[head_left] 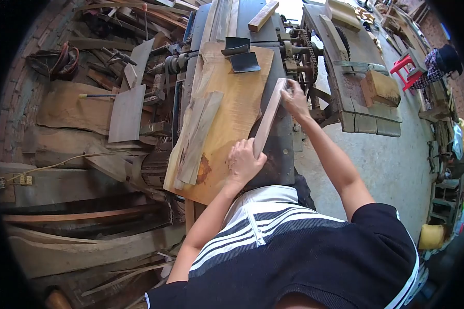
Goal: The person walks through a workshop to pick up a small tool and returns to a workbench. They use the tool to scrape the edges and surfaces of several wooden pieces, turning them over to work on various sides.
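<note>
A narrow wooden strip (pixel 268 118) slants across the right side of the machine table, between my two hands. My left hand (pixel 244 160) is closed round its near end, and my right hand (pixel 295 99) grips the far end. Beneath and to the left lies a wide yellowish board (pixel 232 108) with a rough edge. Two dark sheets, probably sandpaper (pixel 245 62), rest near that board's far end, one of them curled. Several thin grey-brown wood strips (pixel 198 139) lie on the board's left side.
Gears and a chain (pixel 307 56) sit right of the table. Beyond is a second machine table (pixel 358 87) with a wood block (pixel 381 88) and a saw blade (pixel 343 41). Planks (pixel 72 108) lean at left. A person (pixel 441 64) is far right, by a red stool (pixel 408 68).
</note>
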Motion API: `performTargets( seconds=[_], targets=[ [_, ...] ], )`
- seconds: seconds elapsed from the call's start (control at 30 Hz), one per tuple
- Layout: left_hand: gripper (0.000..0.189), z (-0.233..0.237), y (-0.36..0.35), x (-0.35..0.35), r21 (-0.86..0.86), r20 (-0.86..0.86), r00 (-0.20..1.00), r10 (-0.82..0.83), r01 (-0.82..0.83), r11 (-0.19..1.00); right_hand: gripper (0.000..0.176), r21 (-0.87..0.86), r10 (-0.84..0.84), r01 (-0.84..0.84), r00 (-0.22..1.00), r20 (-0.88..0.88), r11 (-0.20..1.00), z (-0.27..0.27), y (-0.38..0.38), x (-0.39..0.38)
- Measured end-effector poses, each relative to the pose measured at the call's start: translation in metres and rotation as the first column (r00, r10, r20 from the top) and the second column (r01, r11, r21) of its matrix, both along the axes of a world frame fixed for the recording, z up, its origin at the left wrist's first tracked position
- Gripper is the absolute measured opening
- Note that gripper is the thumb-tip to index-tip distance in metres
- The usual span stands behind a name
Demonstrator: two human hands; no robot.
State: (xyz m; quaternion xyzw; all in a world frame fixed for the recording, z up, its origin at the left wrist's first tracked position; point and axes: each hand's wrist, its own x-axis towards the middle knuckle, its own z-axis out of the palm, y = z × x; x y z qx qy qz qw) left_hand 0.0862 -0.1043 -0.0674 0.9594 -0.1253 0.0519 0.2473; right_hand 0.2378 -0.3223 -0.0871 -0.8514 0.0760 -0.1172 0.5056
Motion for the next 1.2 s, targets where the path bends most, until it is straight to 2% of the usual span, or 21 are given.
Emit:
performTargets(
  seconds=[0.03, 0.07, 0.13, 0.2, 0.27, 0.3, 0.37, 0.47, 0.53, 0.6, 0.67, 0.73, 0.77, 0.83, 0.93, 0.97, 1.07, 1.1, 1.13, 1.17, 1.2],
  targets=[
    [0.042, 0.005, 0.003, 0.004, -0.265, -0.004, 1.0, 0.015, -0.016, 0.964, 0.052, 0.041, -0.028, 0.029, 0.999, -0.039, 0.999, 0.002, -0.007, -0.001],
    [0.042, 0.011, 0.009, 0.003, -0.263, -0.01, 1.0, 0.017, -0.019, 0.965, 0.05, 0.081, -0.055, 0.061, 0.995, -0.079, 0.995, 0.004, -0.017, -0.004],
    [0.046, 0.034, 0.019, 0.005, -0.755, -0.484, 0.834, -0.265, -0.245, 0.608, 0.051, 0.124, -0.071, 0.07, 0.997, 0.001, 0.99, 0.011, -0.034, -0.008],
    [0.053, 0.042, 0.018, 0.0, -0.765, -0.447, 0.842, -0.301, -0.185, 0.617, 0.05, 0.105, -0.146, 0.149, 0.989, -0.033, 0.983, 0.023, -0.05, -0.013],
    [0.053, 0.025, 0.025, -0.002, -0.884, -0.468, 0.656, -0.592, -0.344, 0.317, 0.048, 0.154, -0.168, 0.163, 0.986, 0.017, 0.974, 0.032, -0.059, -0.014],
    [0.053, 0.014, 0.027, -0.004, -0.884, -0.467, 0.654, -0.594, -0.341, 0.319, 0.048, 0.155, -0.172, 0.167, 0.985, 0.018, 0.974, 0.033, -0.06, -0.015],
    [0.05, -0.004, 0.027, -0.006, -0.674, -0.735, 0.526, -0.428, -0.497, 0.546, 0.047, 0.104, -0.205, 0.203, 0.979, 0.017, 0.974, 0.034, -0.065, -0.013],
    [0.045, 0.012, 0.021, -0.011, -0.748, -0.659, 0.656, -0.368, -0.521, 0.41, 0.047, 0.081, -0.157, 0.158, 0.987, -0.011, 0.984, 0.029, -0.059, -0.018],
    [0.044, 0.035, 0.027, -0.01, -0.782, -0.614, 0.683, -0.396, -0.458, 0.422, 0.047, 0.113, -0.105, 0.109, 0.994, -0.036, 0.988, 0.017, -0.051, -0.019],
    [0.043, 0.056, 0.03, -0.008, -0.684, -0.473, 0.859, -0.195, -0.219, 0.696, 0.047, 0.14, -0.057, 0.064, 0.997, -0.05, 0.988, 0.019, -0.044, -0.019],
    [0.042, 0.075, 0.044, -0.013, -0.558, -0.473, 0.878, -0.064, -0.243, 0.793, 0.046, 0.267, 0.024, -0.012, 0.999, -0.041, 0.964, 0.037, -0.022, -0.024],
    [0.038, 0.087, 0.065, -0.018, -0.223, 0.02, 0.996, 0.088, -0.082, 0.971, 0.046, 0.263, 0.054, -0.04, 0.998, -0.045, 0.964, 0.036, -0.009, -0.018],
    [0.038, 0.093, 0.075, -0.019, -0.22, 0.016, 0.996, 0.089, -0.084, 0.972, 0.048, 0.284, 0.103, -0.08, 0.992, -0.068, 0.956, 0.038, -0.001, -0.017],
    [0.038, 0.101, 0.094, -0.023, -0.043, 0.292, 0.954, 0.063, -0.053, 0.998, 0.051, 0.332, 0.19, -0.162, 0.98, -0.054, 0.929, 0.034, 0.015, -0.01],
    [0.036, 0.098, 0.113, -0.035, 0.043, 0.27, 0.958, 0.098, -0.113, 0.993, 0.051, 0.408, 0.275, -0.195, 0.95, -0.146, 0.892, 0.035, 0.044, -0.007],
    [0.048, 0.094, 0.117, -0.038, 0.006, 0.247, 0.965, 0.094, -0.098, 0.995, 0.047, 0.305, 0.298, -0.247, 0.945, -0.137, 0.92, 0.026, 0.052, -0.003],
    [0.046, 0.095, 0.109, -0.048, -0.205, 0.162, 0.956, 0.244, -0.209, 0.956, 0.043, 0.056, 0.438, -0.437, 0.872, -0.218, 0.898, 0.0, 0.07, 0.0],
    [0.046, 0.096, 0.102, -0.048, -0.206, 0.16, 0.954, 0.252, -0.217, 0.954, 0.042, -0.038, 0.446, -0.451, 0.891, -0.087, 0.892, -0.003, 0.078, -0.008],
    [0.045, 0.096, 0.093, -0.047, -0.549, -0.023, 0.944, 0.33, -0.288, 0.785, 0.042, -0.039, 0.453, -0.457, 0.887, -0.089, 0.888, -0.004, 0.08, -0.011],
    [0.044, 0.096, 0.089, -0.044, -0.792, -0.219, 0.918, 0.331, -0.365, 0.49, 0.042, -0.06, 0.445, -0.451, 0.89, -0.095, 0.89, -0.005, 0.082, -0.012],
    [0.044, 0.087, 0.091, -0.042, -0.792, -0.22, 0.915, 0.339, -0.37, 0.485, 0.042, -0.081, 0.438, -0.446, 0.893, -0.101, 0.891, -0.002, 0.083, -0.013]
  ],
)
